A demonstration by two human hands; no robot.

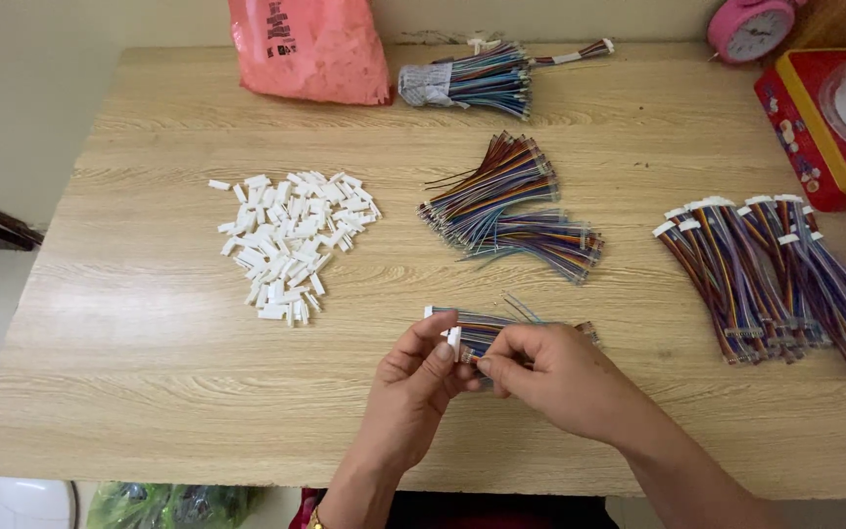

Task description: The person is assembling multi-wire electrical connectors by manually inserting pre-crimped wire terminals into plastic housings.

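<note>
Far left on the pale wood-grain table (149, 392), a loose heap of small white plastic connector housings (291, 243) lies spread flat, well apart from the hands. Behind it, at the table's far edge, sits a crumpled pink plastic bag (311, 47), and just right of that a bundle of multicoloured wires bound in grey wrap (467, 80).

At the near middle, the left hand (413, 387) pinches one small white plastic housing (453, 339) between thumb and fingertips, closed narrowly on it. The right hand (555, 377) meets it, thumb and forefinger closed on the end of a thin multicoloured wire lead (487, 328) whose tip is touching the housing. The lead looks light and limp, so it is likely best held close to its metal-tipped end, where it bends least; the housing looks hard, tiny and easy to drop, and seems to want a firm pinch on its flat sides.

Beyond the hands lies an untied fan of loose multicoloured wire leads (511, 206). Further right rest rows of finished multicoloured leads with white plugs (771, 274). At the far right edge stand a red tin box (805, 132) and a pink alarm clock (748, 27).
</note>
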